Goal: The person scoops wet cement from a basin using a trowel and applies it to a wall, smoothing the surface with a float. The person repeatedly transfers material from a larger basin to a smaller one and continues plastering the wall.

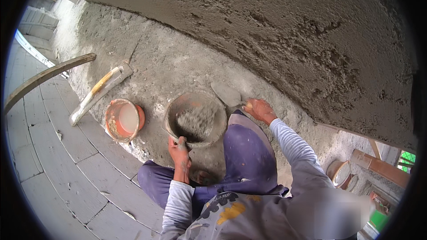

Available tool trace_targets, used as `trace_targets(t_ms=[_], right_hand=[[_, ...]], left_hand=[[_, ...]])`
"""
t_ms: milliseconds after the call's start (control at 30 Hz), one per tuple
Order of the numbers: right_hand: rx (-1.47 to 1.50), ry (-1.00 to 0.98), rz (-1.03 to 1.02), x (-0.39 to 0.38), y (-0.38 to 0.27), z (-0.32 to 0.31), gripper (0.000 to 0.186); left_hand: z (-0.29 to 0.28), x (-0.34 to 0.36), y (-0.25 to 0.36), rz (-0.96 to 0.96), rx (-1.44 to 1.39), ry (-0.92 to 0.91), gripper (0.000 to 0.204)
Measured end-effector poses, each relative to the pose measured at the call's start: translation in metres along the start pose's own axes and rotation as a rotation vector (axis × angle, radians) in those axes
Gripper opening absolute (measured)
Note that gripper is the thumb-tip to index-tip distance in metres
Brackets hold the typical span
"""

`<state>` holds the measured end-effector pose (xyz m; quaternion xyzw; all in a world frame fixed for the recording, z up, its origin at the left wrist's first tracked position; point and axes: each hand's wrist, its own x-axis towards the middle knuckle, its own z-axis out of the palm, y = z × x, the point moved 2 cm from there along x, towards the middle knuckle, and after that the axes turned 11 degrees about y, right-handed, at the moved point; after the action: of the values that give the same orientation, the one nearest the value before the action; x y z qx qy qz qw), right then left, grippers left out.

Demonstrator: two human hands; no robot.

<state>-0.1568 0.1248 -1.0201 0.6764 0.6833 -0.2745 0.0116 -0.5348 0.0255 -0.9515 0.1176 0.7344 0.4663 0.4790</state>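
Observation:
A round, mortar-crusted bucket [221,134] stands in front of my crossed legs with wet grey mortar [195,121] in it. My left hand [179,154] grips its near rim, thumb on top and fingers around the outside. To the right of the bucket, my right hand [261,110] is closed around the handle of a trowel [226,94]. The trowel's grey blade points away to the left, just beyond the bucket's far right rim. Whether the blade touches the ground, I cannot tell.
Wet, partly rough plaster covers the wall [284,40] ahead. To the left are an orange bucket [141,118] with cloudy liquid, a white-and-yellow bar [100,90] and a wooden strip [49,76]. Grey blocks [66,160] form a lower-left surface. Another bucket [340,174] stands at right.

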Motion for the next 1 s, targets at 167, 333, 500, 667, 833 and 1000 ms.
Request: trace_targets(t_ms=[167,333,500,667,833,1000], right_hand=[[0.013,0.046,0.147,0.116,-0.016,0.012,0.051],[-0.062,0.351,0.106,0.128,-0.067,0.002,0.048],[-0.208,0.437,-0.501,0.049,-0.130,-0.070,0.037],[-0.378,0.236,-0.650,0.022,-0.222,-0.123,0.038],[-0.474,-0.175,-0.767,0.018,-0.298,-0.101,0.041],[-0.402,-0.268,-0.807,0.035,-0.301,-0.005,0.044]], left_hand=[[-0.019,0.013,-0.003,0.189,-0.085,-0.003,0.050],[-0.068,0.050,-0.005,0.204,-0.001,0.020,0.048],[-0.115,0.077,0.016,-0.062,0.456,0.022,0.063],[-0.151,0.146,0.035,-0.292,-0.049,0.559,0.081],[-0.185,0.251,-0.002,-0.298,-0.901,0.380,0.061],[-0.162,0.246,0.015,-0.230,-0.962,0.386,0.048]])
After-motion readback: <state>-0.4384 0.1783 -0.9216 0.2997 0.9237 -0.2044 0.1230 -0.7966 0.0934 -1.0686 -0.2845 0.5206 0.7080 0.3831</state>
